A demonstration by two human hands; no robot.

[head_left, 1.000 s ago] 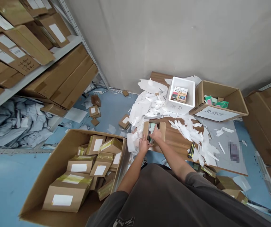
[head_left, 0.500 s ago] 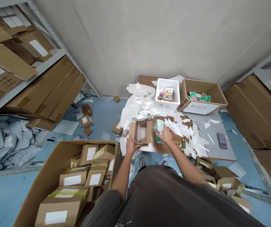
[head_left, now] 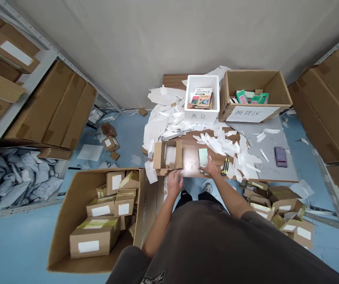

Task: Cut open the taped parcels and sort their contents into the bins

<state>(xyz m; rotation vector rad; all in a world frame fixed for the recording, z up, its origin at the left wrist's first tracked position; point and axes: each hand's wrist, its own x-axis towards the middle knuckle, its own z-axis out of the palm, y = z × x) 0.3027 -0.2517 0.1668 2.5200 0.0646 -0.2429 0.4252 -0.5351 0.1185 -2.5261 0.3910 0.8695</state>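
Observation:
In the head view my right hand (head_left: 210, 166) grips the near end of a small light-green box (head_left: 203, 154) on the wooden table (head_left: 190, 148). To the left, an open cardboard box (head_left: 158, 155) stands with its flaps folded out and whitish packing (head_left: 170, 155) inside. My left hand (head_left: 175, 183) is just in front of that carton, at the table's near edge, fingers apart and nothing in them. Right of my right hand lies a yellow-and-black utility knife (head_left: 225, 165).
Torn white paper (head_left: 163, 118) covers much of the table. Behind stand a white foam bin (head_left: 202, 118) with books and a labelled carton (head_left: 255, 113) with green boxes. A large carton of parcels (head_left: 65, 236) is at left; parcels (head_left: 293, 232) lie at right.
My left hand has come off the open carton, toward the table's near edge. The green box has turned in my right hand and now shows a plain pale-green side. The view has shifted.

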